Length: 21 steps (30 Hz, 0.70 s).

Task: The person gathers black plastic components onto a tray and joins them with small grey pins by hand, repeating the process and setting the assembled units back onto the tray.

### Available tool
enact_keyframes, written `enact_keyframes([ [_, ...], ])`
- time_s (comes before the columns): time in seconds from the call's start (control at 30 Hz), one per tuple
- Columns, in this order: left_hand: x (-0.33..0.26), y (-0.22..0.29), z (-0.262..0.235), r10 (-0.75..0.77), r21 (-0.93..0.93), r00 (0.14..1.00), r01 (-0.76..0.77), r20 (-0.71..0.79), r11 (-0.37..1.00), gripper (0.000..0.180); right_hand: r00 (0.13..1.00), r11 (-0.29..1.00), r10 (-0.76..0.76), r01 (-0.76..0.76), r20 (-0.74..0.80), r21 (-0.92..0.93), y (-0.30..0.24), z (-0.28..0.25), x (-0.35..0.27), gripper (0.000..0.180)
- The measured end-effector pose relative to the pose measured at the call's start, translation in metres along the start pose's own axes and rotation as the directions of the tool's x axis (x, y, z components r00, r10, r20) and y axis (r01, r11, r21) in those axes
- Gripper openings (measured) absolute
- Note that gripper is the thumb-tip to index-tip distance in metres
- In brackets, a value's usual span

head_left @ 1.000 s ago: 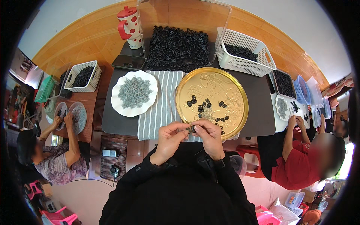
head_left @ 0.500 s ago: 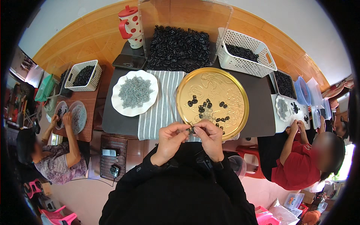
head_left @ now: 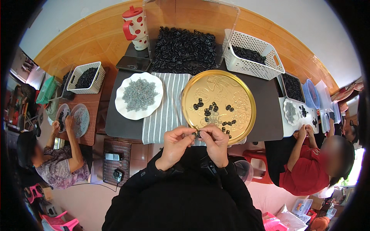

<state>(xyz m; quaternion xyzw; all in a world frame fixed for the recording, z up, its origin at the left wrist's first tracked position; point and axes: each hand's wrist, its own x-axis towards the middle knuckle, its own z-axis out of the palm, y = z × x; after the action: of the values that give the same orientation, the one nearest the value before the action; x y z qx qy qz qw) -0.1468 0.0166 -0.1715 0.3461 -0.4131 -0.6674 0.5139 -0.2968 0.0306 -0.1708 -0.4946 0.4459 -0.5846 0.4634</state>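
Close together at the table's near edge, my left hand and my right hand pinch a small black plastic piece between thumbs and fingers. Its fine detail is too small to make out. They are over the near left rim of a round gold tray, which bears several black oval pieces with holes. Left of the tray, a striped grey cloth lies on the dark table. A white scalloped plate holds a heap of small grey screw-like parts.
Behind stands a clear bin with a mass of black pieces. A white perforated basket is at the back right, a spotted tumbler and dark phone at the back left. People sit working at tables on both sides.
Both my hands stay almost where they were, still pinching the small black piece; the fingers shift only slightly. The tray and plate appear unchanged.
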Motion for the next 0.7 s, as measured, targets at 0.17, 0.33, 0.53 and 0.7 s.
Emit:
enact_keyframes([
  [0.17, -0.0002, 0.0015, 0.0007, -0.011, 0.039, 1.000, 0.010, 0.020, 0.999, 0.017, 0.994, 0.983, 0.109, -0.106, -0.017, 0.150, 0.0001, 0.0004, -0.0012, 0.008],
  [0.33, 0.0001, -0.0004, 0.0002, 0.021, 0.020, 1.000, -0.021, 0.003, 1.000, 0.017, 0.999, 0.997, 0.035, -0.033, 0.031, -0.063, -0.0053, 0.0024, -0.0010, 0.006],
  [0.53, 0.0010, 0.0015, 0.0005, 0.002, -0.001, 1.000, -0.002, 0.016, 1.000, 0.017, 0.992, 0.981, 0.128, -0.124, -0.015, 0.149, -0.0018, 0.0021, -0.0026, 0.008],
  [0.7, 0.0004, -0.0034, -0.0018, -0.018, -0.043, 1.000, 0.018, 0.002, 0.999, 0.017, 0.980, 0.972, 0.198, -0.200, 0.033, 0.125, -0.0064, 0.0000, -0.0038, 0.012],
])
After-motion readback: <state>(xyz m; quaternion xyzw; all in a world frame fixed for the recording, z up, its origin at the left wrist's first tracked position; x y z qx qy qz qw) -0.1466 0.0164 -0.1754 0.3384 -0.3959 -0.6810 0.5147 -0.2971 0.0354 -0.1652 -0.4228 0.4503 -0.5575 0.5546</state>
